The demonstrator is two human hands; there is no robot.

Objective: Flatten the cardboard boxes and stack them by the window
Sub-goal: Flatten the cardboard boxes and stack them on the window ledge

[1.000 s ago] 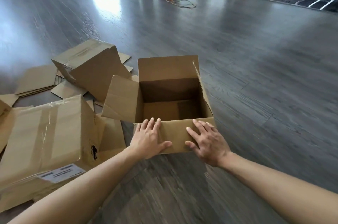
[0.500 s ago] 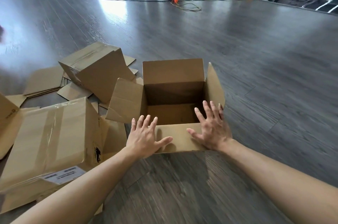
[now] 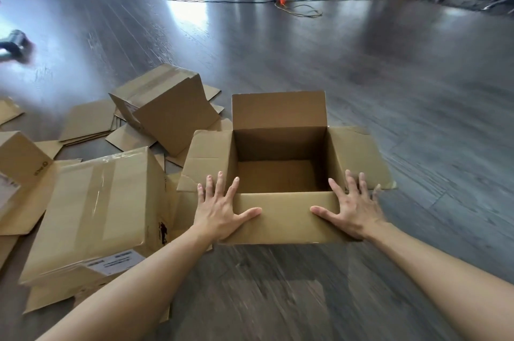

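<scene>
The open box [image 3: 281,171] stands upright on the floor [image 3: 389,90], mouth up, directly ahead of both arms. All 4 top flaps are folded outward. The left hand [image 3: 219,210] and right hand [image 3: 353,210] lie flat with fingers spread on the near flap, one at each near corner, gripping nothing. The box's long axis runs left to right between the 2 hands, so neither is nearer. Flattening probably requires collapsing the side walls from here. A sealed box [image 3: 94,210] sits just beside the left forearm, with flattened sheets [image 3: 86,121] beyond
</scene>
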